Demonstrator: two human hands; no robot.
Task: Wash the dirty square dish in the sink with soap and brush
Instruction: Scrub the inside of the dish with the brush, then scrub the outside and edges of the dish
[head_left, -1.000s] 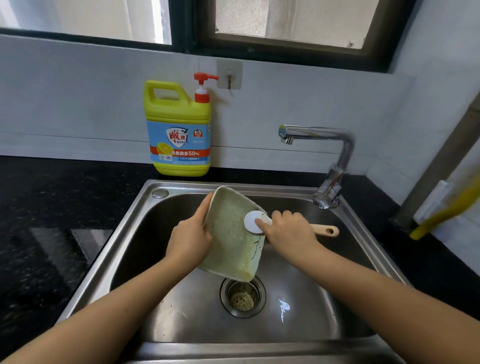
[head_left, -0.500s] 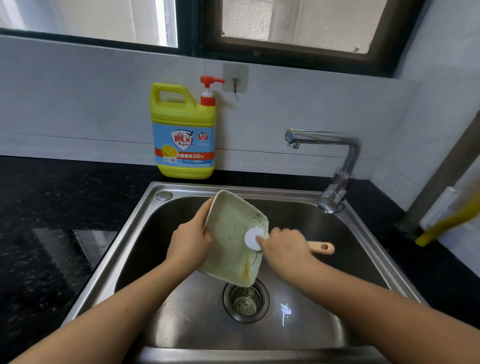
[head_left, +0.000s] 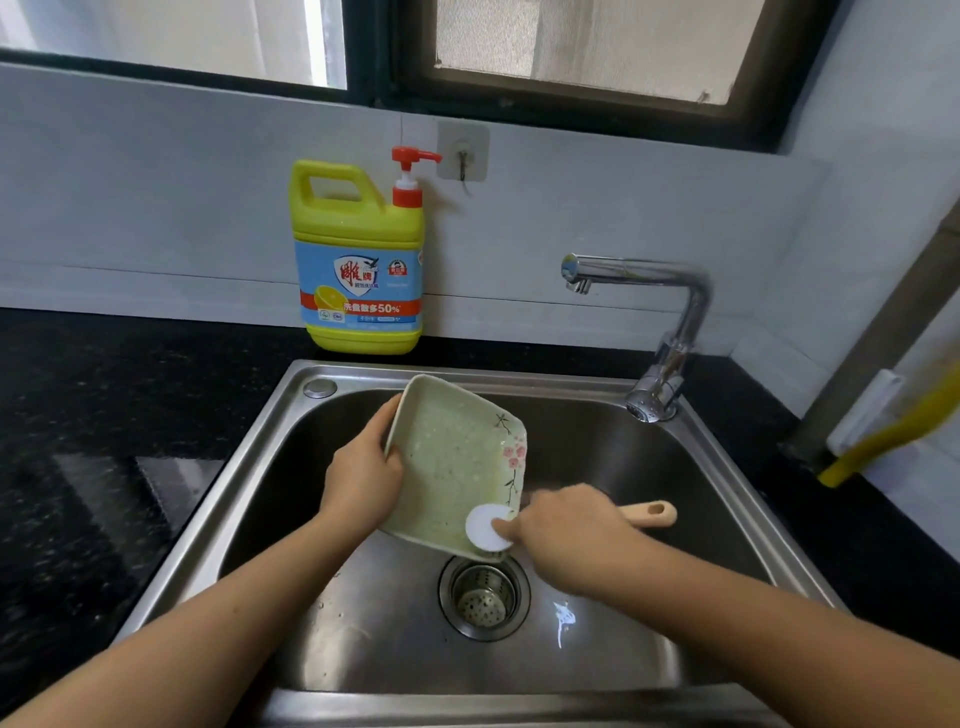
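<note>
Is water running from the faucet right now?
No, the faucet spout shows no stream, and nothing falls into the sink below it.

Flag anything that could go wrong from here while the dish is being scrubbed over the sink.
1. The square dish is held tilted by the left hand on one edge only; it looks soapy, so it could slip into the sink.
2. The brush presses near the dish's lower corner, far from that grip, which may twist it loose.
3. No water runs from the faucet, so suds may stay until it is rinsed.
</note>
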